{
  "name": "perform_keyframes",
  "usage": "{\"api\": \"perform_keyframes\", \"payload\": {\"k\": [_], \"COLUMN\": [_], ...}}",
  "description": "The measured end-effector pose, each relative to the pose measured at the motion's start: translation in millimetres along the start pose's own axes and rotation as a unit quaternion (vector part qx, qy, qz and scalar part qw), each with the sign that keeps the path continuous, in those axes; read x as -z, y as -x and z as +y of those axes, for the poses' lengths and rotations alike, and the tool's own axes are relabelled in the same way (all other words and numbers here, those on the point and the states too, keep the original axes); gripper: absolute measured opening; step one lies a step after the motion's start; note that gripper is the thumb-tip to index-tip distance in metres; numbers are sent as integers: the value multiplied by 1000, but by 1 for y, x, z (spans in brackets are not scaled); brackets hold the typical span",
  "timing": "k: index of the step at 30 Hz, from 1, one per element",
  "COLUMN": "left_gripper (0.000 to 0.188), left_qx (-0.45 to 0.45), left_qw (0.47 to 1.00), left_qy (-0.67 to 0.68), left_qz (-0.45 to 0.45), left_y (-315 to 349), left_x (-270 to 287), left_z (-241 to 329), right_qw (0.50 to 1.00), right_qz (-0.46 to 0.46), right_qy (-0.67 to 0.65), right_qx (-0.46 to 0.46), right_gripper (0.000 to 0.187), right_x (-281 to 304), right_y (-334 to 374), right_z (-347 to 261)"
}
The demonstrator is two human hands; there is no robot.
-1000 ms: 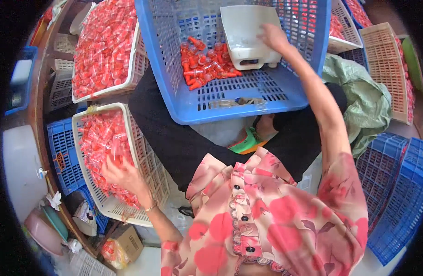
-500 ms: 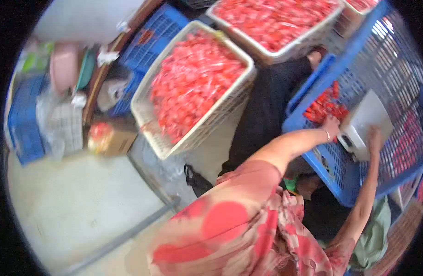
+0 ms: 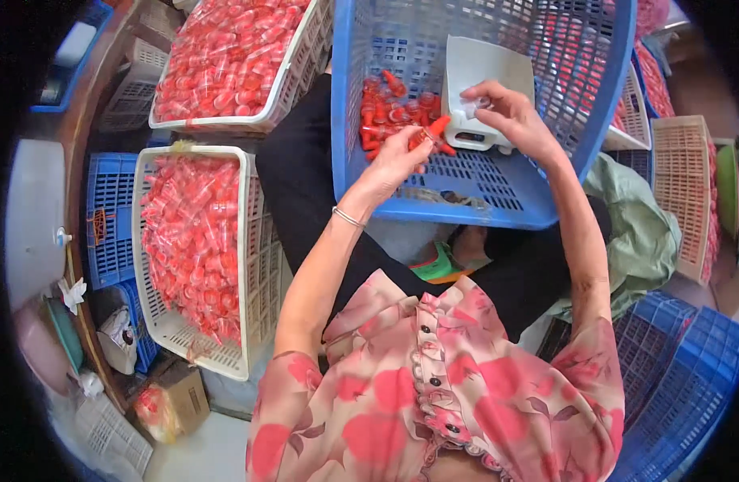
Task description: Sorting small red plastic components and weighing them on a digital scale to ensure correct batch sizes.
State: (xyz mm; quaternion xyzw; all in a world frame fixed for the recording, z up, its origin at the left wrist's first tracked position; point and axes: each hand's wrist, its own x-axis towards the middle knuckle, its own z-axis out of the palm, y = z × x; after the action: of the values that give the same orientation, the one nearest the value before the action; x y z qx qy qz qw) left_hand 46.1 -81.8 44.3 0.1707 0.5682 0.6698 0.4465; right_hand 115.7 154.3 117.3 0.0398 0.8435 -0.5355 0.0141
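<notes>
My left hand (image 3: 397,163) pinches a red pointed plastic piece (image 3: 438,127), like a nozzle cap, its tip aimed up and right. Close by on the right, my right hand (image 3: 518,120) holds a small clear plastic piece (image 3: 475,106) between thumb and fingers. The two pieces are apart. Both hands are over a tilted blue plastic basket (image 3: 498,207) in front of me. Inside it, a pile of red pointed pieces (image 3: 379,104) lies at the left. Beside the pile is a white plastic container (image 3: 488,58), partly behind my right hand.
White crates (image 3: 245,241) heaped with red-and-clear plastic pieces stand at my left. A beige crate (image 3: 679,193), green cloth (image 3: 638,225) and blue crates (image 3: 667,353) are at my right. A cardboard box (image 3: 188,402) sits at lower left.
The view has swung round and sharpened. My left hand has come off the red pile with a red piece. My right hand, earlier in the white container, now shows a clear piece.
</notes>
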Motion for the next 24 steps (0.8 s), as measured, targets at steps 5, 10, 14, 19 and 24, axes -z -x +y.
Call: {"api": "perform_keyframes", "payload": {"k": [5,10,14,19,24], "left_gripper": [28,31,29,18,36], "left_qx": [-12,0,59,-332,-358], "left_qw": [993,979,958,862,730], "left_qy": [75,114,166,-383,-580], "left_qz": [-88,-168,-226,27,45], "left_y": [18,35,38,44,64], "left_x": [-4,0,6,-26,-5], "left_z": [13,17,11,10,19], "right_qw": [994,980,969,999,918], "right_qz": [-72,-125,-165,-51,-64], "right_qy": [60,96,83,-1,-260], "right_qx": [56,120,162,8,-291], "right_gripper": [26,25,24,27,36], "right_x": [-12,-25,-38,-59,-85], "right_y": [18,20,22,48,38], "right_z": [-52,-57,-49,-29,-22]}}
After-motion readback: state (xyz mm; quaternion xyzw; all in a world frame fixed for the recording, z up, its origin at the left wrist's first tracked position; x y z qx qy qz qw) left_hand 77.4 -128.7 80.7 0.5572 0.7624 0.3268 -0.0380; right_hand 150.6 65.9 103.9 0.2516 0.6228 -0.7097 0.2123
